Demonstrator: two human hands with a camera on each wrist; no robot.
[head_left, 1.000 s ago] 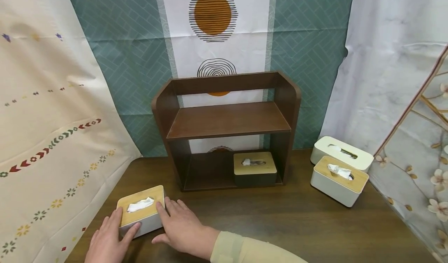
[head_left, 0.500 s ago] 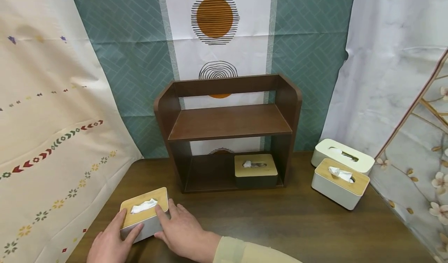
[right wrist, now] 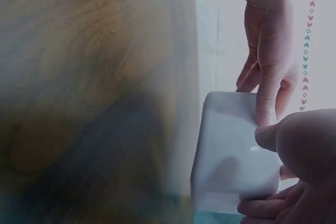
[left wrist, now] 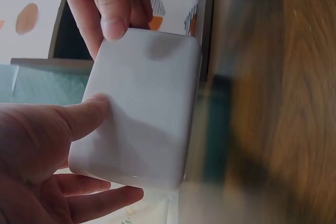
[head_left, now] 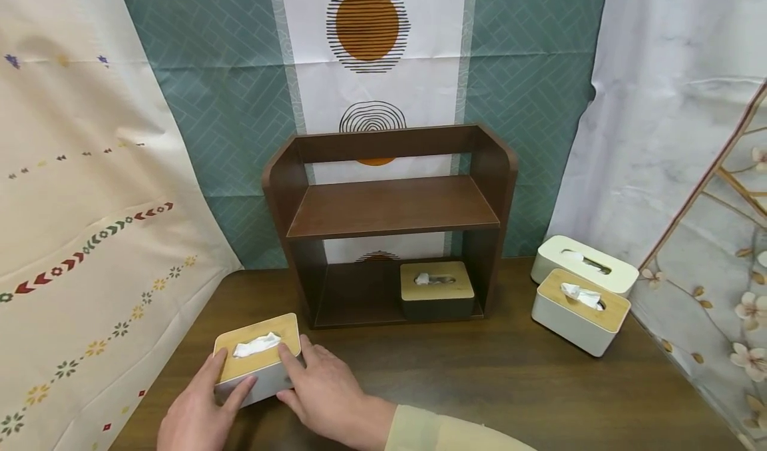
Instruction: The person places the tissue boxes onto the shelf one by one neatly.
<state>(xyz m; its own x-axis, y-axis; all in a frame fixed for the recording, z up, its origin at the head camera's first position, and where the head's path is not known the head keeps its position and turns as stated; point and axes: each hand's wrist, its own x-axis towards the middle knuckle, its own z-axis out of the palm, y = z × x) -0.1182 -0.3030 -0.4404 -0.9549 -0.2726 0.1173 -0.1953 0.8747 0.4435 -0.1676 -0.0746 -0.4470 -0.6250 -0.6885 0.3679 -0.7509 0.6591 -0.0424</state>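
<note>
Both hands hold a tissue box point(head_left: 271, 379) with a white body, a light wooden lid and a white tissue poking from its slot, at the front left of the table. My left hand point(head_left: 200, 404) grips the left end, its thumb across the front wall. On the opposite end, my right hand point(head_left: 331, 390) has its thumb at the front wall's lower corner and fingers along the right side. In the left wrist view the box's plain white wall point(left wrist: 142, 108) fills the middle, thumbs pressed on it. The right wrist view shows that wall point(right wrist: 231, 150) close over the table.
A brown two-tier shelf point(head_left: 392, 204) stands at the back, with a dark tissue box point(head_left: 437, 304) at the lower tier's right. At the table's right are a white wood-lidded tissue box point(head_left: 575, 321) and an all-white one point(head_left: 545, 264) behind it. Patterned cloths hang around the table.
The tissue box has shifted to the right and slightly away, with both hands moving along on it. The shelf and the other boxes stay in place.
</note>
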